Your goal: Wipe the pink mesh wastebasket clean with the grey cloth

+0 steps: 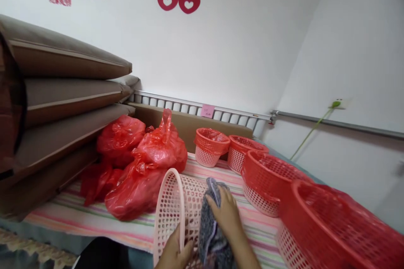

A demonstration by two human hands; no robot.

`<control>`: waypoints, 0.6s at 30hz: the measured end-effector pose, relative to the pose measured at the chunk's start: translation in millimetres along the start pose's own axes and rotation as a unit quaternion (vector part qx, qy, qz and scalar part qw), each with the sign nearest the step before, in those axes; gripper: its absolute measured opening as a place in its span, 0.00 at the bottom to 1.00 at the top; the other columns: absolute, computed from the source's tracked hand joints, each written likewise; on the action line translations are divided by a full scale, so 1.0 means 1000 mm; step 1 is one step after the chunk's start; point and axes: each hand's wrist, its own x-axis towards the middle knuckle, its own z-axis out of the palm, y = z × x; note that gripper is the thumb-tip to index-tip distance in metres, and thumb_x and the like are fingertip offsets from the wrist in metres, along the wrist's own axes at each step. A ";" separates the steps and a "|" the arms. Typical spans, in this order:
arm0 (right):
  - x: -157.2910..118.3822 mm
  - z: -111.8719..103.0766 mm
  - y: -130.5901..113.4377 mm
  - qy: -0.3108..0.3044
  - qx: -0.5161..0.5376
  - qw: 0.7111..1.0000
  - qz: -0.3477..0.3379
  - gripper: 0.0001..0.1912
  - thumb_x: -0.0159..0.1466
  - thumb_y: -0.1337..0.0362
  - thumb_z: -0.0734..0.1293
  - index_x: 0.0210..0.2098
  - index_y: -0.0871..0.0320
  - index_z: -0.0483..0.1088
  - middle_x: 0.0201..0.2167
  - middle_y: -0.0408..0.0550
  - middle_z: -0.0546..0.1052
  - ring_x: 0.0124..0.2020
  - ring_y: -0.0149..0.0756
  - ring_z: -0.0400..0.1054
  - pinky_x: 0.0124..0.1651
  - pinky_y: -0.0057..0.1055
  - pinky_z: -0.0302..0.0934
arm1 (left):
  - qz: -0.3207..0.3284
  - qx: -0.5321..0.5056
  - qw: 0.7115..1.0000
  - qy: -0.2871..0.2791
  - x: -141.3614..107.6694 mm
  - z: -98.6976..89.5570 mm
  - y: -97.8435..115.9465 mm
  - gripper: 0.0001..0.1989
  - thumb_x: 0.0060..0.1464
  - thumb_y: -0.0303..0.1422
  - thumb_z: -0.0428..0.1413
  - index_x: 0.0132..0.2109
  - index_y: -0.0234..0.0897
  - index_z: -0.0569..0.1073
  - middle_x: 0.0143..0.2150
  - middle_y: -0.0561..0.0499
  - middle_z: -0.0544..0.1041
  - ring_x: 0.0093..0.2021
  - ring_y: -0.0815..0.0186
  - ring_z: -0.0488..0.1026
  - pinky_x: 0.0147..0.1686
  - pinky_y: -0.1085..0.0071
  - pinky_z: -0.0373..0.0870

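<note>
A pale pink plastic basket full of small holes is tipped on its side near the front edge of the striped sheet. Its rim is gripped by my left hand, thumb on one face and fingers on the other. My right hand presses a grey cloth with a lighter edge against the basket's outer wall, fingers curled over the cloth. Part of the cloth hangs below that hand, toward the bottom of the view.
Several baskets lined with red bags stand in a row on the right. Filled red plastic bags are heaped at left, beside stacked grey-brown cushions. The striped sheet lies beneath; a radiator runs along the back wall.
</note>
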 end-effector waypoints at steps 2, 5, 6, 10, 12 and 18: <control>-0.017 0.021 0.003 0.018 -0.025 1.000 -0.005 0.29 0.59 0.49 0.57 0.51 0.65 0.65 0.51 0.63 0.69 0.54 0.53 0.61 0.55 0.47 0.55 | 0.004 -0.040 0.998 -0.040 0.002 0.000 -0.002 0.26 0.51 0.42 0.55 0.55 0.35 0.66 0.50 0.40 0.75 0.51 0.53 0.71 0.53 0.56 0.64; -0.030 0.032 0.014 0.055 -0.036 0.998 0.012 0.30 0.59 0.48 0.57 0.51 0.65 0.65 0.49 0.60 0.70 0.52 0.51 0.62 0.54 0.46 0.56 | -0.028 -0.113 0.988 -0.103 0.004 0.003 -0.005 0.32 0.49 0.47 0.55 0.58 0.36 0.63 0.43 0.42 0.78 0.40 0.57 0.76 0.40 0.61 0.71; -0.030 0.032 0.017 0.061 -0.038 0.997 0.022 0.30 0.59 0.49 0.57 0.51 0.65 0.65 0.48 0.60 0.71 0.51 0.51 0.63 0.53 0.46 0.56 | -0.032 -0.126 0.985 -0.112 0.004 0.004 -0.006 0.34 0.48 0.48 0.56 0.58 0.36 0.62 0.42 0.42 0.79 0.39 0.57 0.76 0.39 0.61 0.71; -0.024 0.030 0.009 0.058 -0.032 0.995 0.074 0.24 0.58 0.58 0.56 0.47 0.66 0.68 0.43 0.61 0.73 0.46 0.51 0.66 0.49 0.45 0.59 | -0.024 -0.146 0.979 -0.143 0.003 0.001 -0.013 0.40 0.44 0.53 0.56 0.60 0.37 0.59 0.48 0.39 0.76 0.43 0.53 0.75 0.44 0.58 0.69; -0.029 0.031 -0.013 0.048 0.012 0.995 0.090 0.22 0.57 0.61 0.56 0.45 0.65 0.69 0.42 0.60 0.74 0.44 0.50 0.68 0.47 0.43 0.61 | -0.019 -0.129 0.981 -0.141 0.002 -0.004 -0.018 0.40 0.44 0.53 0.56 0.60 0.38 0.60 0.51 0.39 0.74 0.48 0.50 0.73 0.51 0.54 0.65; -0.072 0.033 -0.093 0.069 0.135 0.987 -0.044 0.22 0.55 0.69 0.59 0.48 0.54 0.65 0.47 0.51 0.72 0.50 0.44 0.64 0.51 0.41 0.60 | -0.015 -0.086 0.990 -0.112 -0.008 -0.030 -0.030 0.33 0.43 0.49 0.59 0.55 0.41 0.68 0.58 0.46 0.69 0.61 0.45 0.57 0.63 0.51 0.45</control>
